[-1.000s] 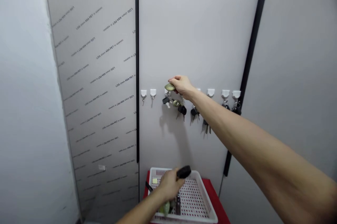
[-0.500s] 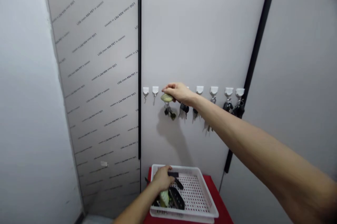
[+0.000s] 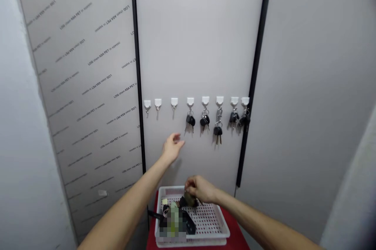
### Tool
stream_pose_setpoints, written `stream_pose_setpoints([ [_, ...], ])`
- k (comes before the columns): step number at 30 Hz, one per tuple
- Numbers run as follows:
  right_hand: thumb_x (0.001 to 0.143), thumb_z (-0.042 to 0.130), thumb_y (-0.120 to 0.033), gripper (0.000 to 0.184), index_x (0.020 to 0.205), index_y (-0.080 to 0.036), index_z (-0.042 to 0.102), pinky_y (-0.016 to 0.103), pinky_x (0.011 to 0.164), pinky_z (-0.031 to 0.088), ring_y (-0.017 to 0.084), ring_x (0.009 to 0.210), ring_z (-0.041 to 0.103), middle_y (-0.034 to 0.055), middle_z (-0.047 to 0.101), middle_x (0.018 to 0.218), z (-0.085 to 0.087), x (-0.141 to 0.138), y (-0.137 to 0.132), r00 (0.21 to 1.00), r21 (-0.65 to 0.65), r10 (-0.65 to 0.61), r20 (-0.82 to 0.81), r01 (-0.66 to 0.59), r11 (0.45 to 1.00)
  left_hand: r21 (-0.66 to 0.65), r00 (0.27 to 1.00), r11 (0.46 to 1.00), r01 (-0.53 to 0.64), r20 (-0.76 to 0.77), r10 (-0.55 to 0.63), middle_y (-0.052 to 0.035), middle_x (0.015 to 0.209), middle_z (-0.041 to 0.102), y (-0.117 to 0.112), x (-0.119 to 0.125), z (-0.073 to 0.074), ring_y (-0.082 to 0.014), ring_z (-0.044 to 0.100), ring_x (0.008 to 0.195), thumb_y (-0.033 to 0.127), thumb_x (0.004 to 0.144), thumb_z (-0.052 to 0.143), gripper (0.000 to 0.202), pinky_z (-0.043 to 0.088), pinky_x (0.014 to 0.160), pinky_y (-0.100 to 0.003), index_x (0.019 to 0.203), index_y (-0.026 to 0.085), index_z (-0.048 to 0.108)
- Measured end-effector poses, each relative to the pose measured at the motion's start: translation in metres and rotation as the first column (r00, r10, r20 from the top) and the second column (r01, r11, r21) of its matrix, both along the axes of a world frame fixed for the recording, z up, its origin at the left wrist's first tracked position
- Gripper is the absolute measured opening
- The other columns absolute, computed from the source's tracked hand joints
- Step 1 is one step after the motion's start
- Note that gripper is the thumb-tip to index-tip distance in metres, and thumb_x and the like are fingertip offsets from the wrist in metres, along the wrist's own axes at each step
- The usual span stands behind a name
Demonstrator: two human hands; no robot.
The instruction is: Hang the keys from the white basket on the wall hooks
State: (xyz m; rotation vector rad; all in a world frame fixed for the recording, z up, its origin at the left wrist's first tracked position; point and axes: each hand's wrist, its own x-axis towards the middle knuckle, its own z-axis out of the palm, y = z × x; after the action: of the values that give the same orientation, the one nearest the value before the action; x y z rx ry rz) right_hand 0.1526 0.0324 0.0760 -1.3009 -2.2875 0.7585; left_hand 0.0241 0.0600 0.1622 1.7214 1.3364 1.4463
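Note:
My right hand (image 3: 202, 189) is over the white plastic basket (image 3: 225, 224), its fingers closed on a bunch of keys with an olive-green fob (image 3: 190, 200). The keys are partly hidden under the hand. Higher up and to the left, my left hand (image 3: 172, 149) is raised in front of the pale panel, open, thumb and fingers apart, holding nothing. It is below and left of a key bunch (image 3: 190, 120) on a hook. In the basket's left part lie a black perforated object (image 3: 189, 222) and other dark items, some blurred out.
A row of white hooks (image 3: 174, 102) runs across the panel; key bunches (image 3: 217, 134) hang from those at the right. Black vertical handles (image 3: 138, 66) flank the panel. The basket stands on a red surface (image 3: 236, 238).
My right hand has come down from the hooks to the basket with the green-fobbed keys. My left hand has risen out of the basket toward the hooks. The view has shifted right.

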Motion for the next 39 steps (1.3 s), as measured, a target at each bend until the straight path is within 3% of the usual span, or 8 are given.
stream_pose_setpoints([
  [4, 0.062, 0.039, -0.017, 0.019, 0.070, -0.013, 0.056, 0.020, 0.055, 0.037, 0.010, 0.058, 0.049, 0.0028, 0.057, 0.066, 0.053, 0.020, 0.004, 0.979, 0.250, -0.115, -0.167, 0.155, 0.956, 0.150, 0.981, 0.977, -0.154, -0.091, 0.169, -0.0091, 0.101, 0.048, 0.001, 0.033, 0.038, -0.0164, 0.046, 0.087, 0.031, 0.057, 0.053, 0.050, 0.036, 0.073, -0.027, 0.102, 0.015, 0.038],
  [8, 0.063, 0.042, -0.031, 0.035, 0.093, -0.015, 0.048, 0.026, 0.068, 0.037, 0.013, 0.074, 0.049, 0.0076, 0.053, 0.090, 0.124, 0.033, 0.018, 0.741, 0.460, -0.383, -0.551, 0.653, 0.602, 0.201, 0.914, 0.923, -0.327, -0.182, 0.363, -0.0091, 0.103, 0.046, 0.003, 0.054, 0.051, -0.0201, 0.042, 0.094, 0.033, 0.055, 0.054, 0.057, 0.034, 0.074, -0.030, 0.105, 0.018, 0.032],
  [10, 0.061, 0.044, -0.033, 0.043, 0.099, -0.014, 0.044, 0.027, 0.068, 0.037, 0.015, 0.073, 0.050, 0.0080, 0.054, 0.086, 0.142, 0.032, 0.026, 0.706, 0.448, -0.450, -0.547, 0.701, 0.555, 0.146, 0.900, 0.922, -0.358, -0.208, 0.383, -0.0087, 0.096, 0.051, 0.003, 0.060, 0.053, -0.0204, 0.046, 0.088, 0.031, 0.059, 0.049, 0.047, 0.036, 0.070, -0.031, 0.103, 0.019, 0.034],
  [20, 0.061, 0.039, -0.032, 0.029, 0.079, -0.014, 0.053, 0.020, 0.053, 0.037, 0.011, 0.056, 0.049, 0.0021, 0.055, 0.062, 0.188, 0.039, 0.037, 0.661, 0.392, -0.417, -0.624, 0.726, 0.565, 0.212, 0.950, 0.947, -0.242, -0.148, 0.276, -0.0041, 0.072, 0.058, -0.003, 0.031, 0.105, -0.0134, 0.052, 0.066, 0.029, 0.060, 0.043, 0.026, 0.038, 0.058, -0.022, 0.080, 0.015, 0.053],
  [24, 0.060, 0.043, -0.027, 0.021, 0.071, -0.014, 0.054, 0.018, 0.049, 0.036, 0.008, 0.049, 0.048, 0.0000, 0.053, 0.054, 0.211, 0.033, 0.032, 0.785, 0.442, -0.359, -0.504, 0.592, 0.674, 0.313, 0.957, 0.938, -0.149, -0.194, 0.217, -0.0016, 0.068, 0.058, -0.003, 0.033, 0.129, -0.0096, 0.051, 0.061, 0.024, 0.062, 0.039, 0.026, 0.038, 0.057, -0.019, 0.082, 0.016, 0.054],
  [28, 0.059, 0.043, -0.021, 0.014, 0.066, -0.013, 0.052, 0.016, 0.040, 0.035, 0.007, 0.042, 0.047, -0.0013, 0.048, 0.047, 0.201, 0.021, 0.026, 0.853, 0.328, -0.339, -0.398, 0.477, 0.815, 0.250, 0.845, 0.962, -0.108, -0.487, 0.222, -0.0037, 0.061, 0.058, -0.002, 0.038, 0.127, -0.0104, 0.051, 0.058, 0.018, 0.060, 0.040, 0.021, 0.037, 0.055, -0.019, 0.071, 0.014, 0.057],
  [34, 0.059, 0.043, -0.020, 0.011, 0.063, -0.013, 0.050, 0.014, 0.035, 0.032, 0.007, 0.040, 0.046, -0.0021, 0.045, 0.045, 0.173, 0.027, 0.022, 0.902, 0.243, -0.286, -0.323, 0.372, 0.896, 0.086, 0.721, 0.996, -0.022, -0.688, 0.075, -0.0024, 0.048, 0.053, -0.007, 0.030, 0.120, -0.0091, 0.048, 0.045, 0.016, 0.060, 0.042, 0.016, 0.035, 0.046, -0.018, 0.065, 0.012, 0.057],
  [39, 0.058, 0.042, -0.022, 0.012, 0.062, -0.014, 0.051, 0.014, 0.037, 0.032, 0.006, 0.040, 0.044, -0.0031, 0.043, 0.044, 0.160, 0.032, 0.011, 0.960, 0.175, -0.211, -0.182, 0.243, 0.954, -0.021, 0.789, 0.997, 0.069, -0.611, -0.067, 0.0022, 0.041, 0.046, -0.012, 0.024, 0.126, -0.0061, 0.044, 0.039, 0.015, 0.062, 0.041, 0.013, 0.034, 0.042, -0.016, 0.062, 0.011, 0.053],
])
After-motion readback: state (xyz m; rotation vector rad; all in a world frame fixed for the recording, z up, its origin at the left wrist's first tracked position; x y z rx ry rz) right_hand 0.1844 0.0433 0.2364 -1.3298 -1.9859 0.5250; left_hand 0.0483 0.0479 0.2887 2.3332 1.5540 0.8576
